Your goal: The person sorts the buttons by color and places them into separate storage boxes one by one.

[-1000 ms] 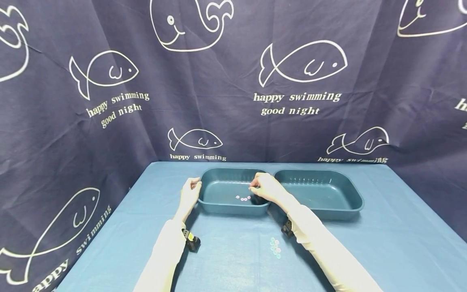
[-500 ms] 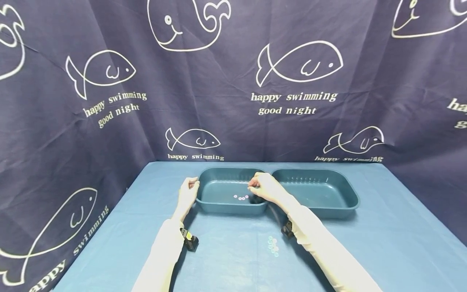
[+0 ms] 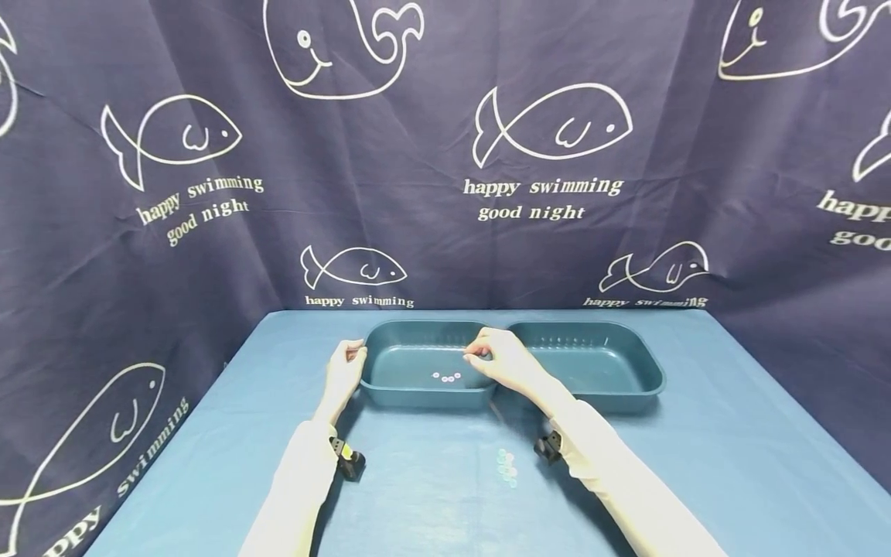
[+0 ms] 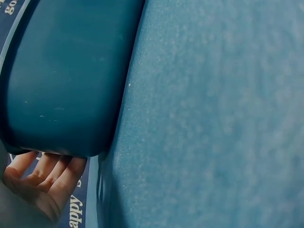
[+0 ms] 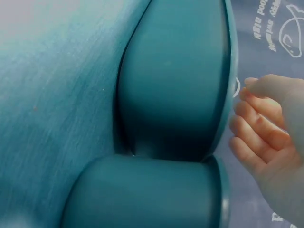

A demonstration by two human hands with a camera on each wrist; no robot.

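Note:
At the outer left end of the left teal bin [image 3: 425, 398], my left hand [image 3: 343, 377] rests its fingertips against the wall. The left wrist view shows its fingers [image 4: 65, 183] fairly straight at that wall. Over the right part of this bin hangs my right hand [image 3: 506, 360], thumb and index fingertips brought together. In the right wrist view its other fingers [image 5: 256, 128] are loosely curled above the rim; I cannot tell whether something tiny sits in the pinch. Several small pinkish rings [image 3: 445, 379] lie on the left bin's floor.
A second teal bin [image 3: 619, 403] stands end to end with the left one, on its right. Several small pale green and pink rings [image 3: 506, 468] lie on the blue tablecloth [image 3: 418, 487] in front. A dark printed curtain [image 3: 431, 193] hangs behind the table.
The whole head view has shifted, so everything appears farther left. The right hand stays over the left bin with its fingertips slightly raised; the left hand keeps its place at the bin's end.

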